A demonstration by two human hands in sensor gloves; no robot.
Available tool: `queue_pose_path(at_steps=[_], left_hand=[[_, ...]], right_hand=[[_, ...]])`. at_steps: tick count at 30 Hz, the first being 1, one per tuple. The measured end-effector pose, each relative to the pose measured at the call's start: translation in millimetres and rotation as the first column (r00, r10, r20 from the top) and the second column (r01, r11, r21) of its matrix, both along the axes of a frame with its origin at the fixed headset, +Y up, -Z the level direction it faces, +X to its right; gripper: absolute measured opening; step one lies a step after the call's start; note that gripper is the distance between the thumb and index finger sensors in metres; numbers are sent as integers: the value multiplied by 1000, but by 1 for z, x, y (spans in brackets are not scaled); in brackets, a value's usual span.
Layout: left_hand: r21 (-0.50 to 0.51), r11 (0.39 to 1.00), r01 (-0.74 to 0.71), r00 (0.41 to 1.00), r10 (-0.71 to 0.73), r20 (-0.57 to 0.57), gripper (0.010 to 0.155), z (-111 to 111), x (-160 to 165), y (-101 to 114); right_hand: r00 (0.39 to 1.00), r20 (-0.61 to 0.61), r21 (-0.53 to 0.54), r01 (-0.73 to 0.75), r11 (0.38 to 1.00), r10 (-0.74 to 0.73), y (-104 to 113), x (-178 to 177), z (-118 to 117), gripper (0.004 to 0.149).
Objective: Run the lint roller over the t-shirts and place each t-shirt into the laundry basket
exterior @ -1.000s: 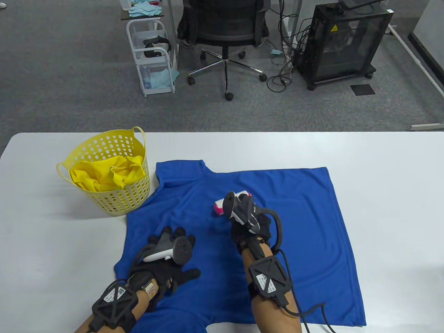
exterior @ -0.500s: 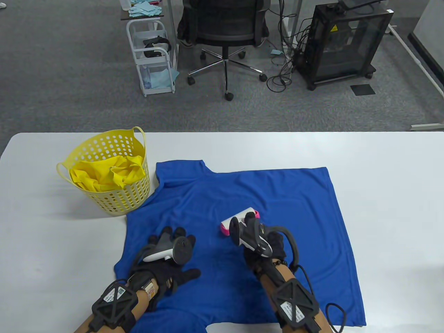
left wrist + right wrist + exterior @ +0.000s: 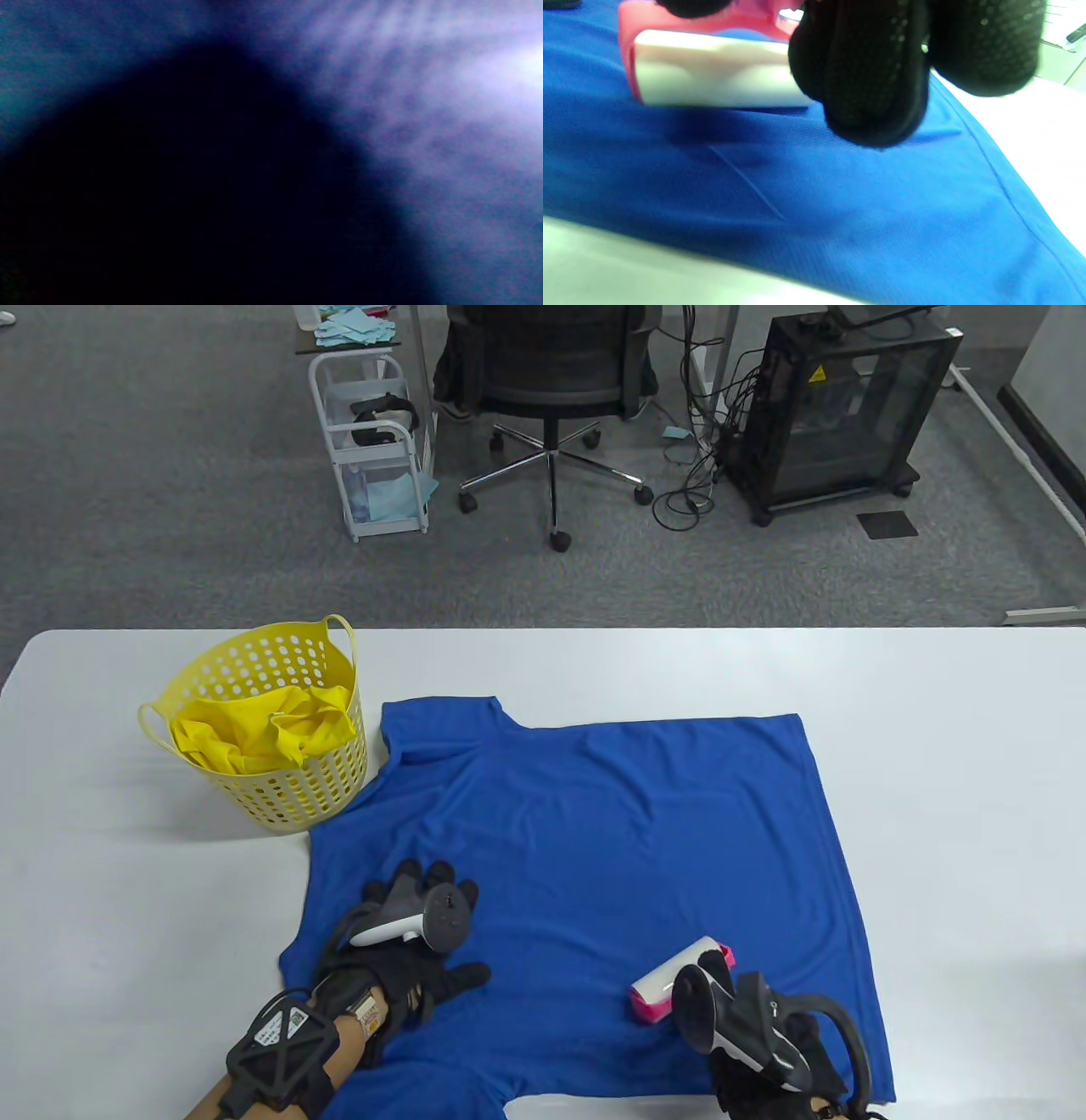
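Partly cut off at bench's near edge: right hand [image 3: 764, 1052] clenched round pink-framed white lint roller [image 3: 674, 982], on blue t-shirt [image 3: 611, 831] near hem. Left hand [image 3: 407, 950] flat, pressing shirt. Left wrist view blurred, unreadable.

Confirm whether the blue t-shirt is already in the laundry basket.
No, the blue t-shirt lies spread flat on the table, while the laundry basket holds only yellow fabric.

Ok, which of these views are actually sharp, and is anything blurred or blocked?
Table view: sharp and evenly lit. Left wrist view: all blur, dark mass against blue, unusable. Right wrist view: blue t-shirt weave fairly sharp, lint roller and gloved fingers soft.
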State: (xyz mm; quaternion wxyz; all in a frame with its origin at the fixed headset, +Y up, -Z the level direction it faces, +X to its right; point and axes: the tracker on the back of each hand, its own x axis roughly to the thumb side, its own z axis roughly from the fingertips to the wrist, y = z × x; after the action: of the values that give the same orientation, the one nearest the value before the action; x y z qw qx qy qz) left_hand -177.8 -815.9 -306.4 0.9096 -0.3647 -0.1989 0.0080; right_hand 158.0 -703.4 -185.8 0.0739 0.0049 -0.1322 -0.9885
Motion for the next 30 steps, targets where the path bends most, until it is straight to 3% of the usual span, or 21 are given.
queue_pose_path(at_steps=[6,10,14,18,22,27,30], left_hand=[[1,1000,2,1000,-2,-1,96,0,0,0],[0,1000,1,1000,-1,0,96,0,0,0],[0,1000,0,1000,0,0,96,0,0,0],[0,1000,1,1000,-1,-1,96,0,0,0],[0,1000,0,1000,0,-1,96,0,0,0],[-1,1000,-1,1000,1,0,96,0,0,0],[0,1000,-2,1000,2,0,96,0,0,0]], right_hand=[[999,6,-11,32,999,-32,3,-3,-10,62],[998,-41,23,40,999,-39,17,-14,-28,61],[986,-65,177,162,971,-152,48,-27,-52,61],[957,-77,292,291,911,-281,64,-38,-74,61],[912,-66,349,402,847,-405,48,-42,-96,61],[903,-67,353,419,837,-424,5,-38,-107,61],[898,-76,290,436,852,-434,-7,-31,-107,61]])
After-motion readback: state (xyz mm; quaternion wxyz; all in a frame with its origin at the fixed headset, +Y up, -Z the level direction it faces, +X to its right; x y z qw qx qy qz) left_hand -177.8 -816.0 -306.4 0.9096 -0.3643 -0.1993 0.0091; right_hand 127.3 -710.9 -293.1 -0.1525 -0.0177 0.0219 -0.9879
